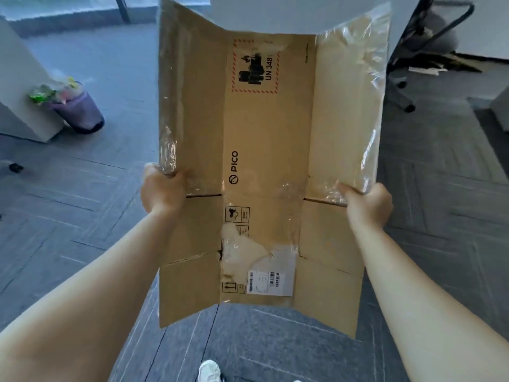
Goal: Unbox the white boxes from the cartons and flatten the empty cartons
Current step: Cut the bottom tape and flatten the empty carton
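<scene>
A flattened brown carton point(267, 150) with "PICO" print, a red-bordered hazard label and a white shipping label hangs in the air in front of me. Clear tape strips cling to its left and right flaps. My left hand point(162, 188) grips the carton's left edge about halfway down. On the opposite side, my right hand point(366, 202) grips the right edge at the same height. The carton's far end overlaps a white surface point(275, 12) at the top. No white boxes are in view.
Grey carpet tiles point(82, 202) cover the floor. A purple waste bin point(77, 108) full of rubbish stands at the left beside a white cabinet point(19, 86). An office chair base point(407, 86) with castors is at the right. My white shoe point(210, 371) shows at the bottom.
</scene>
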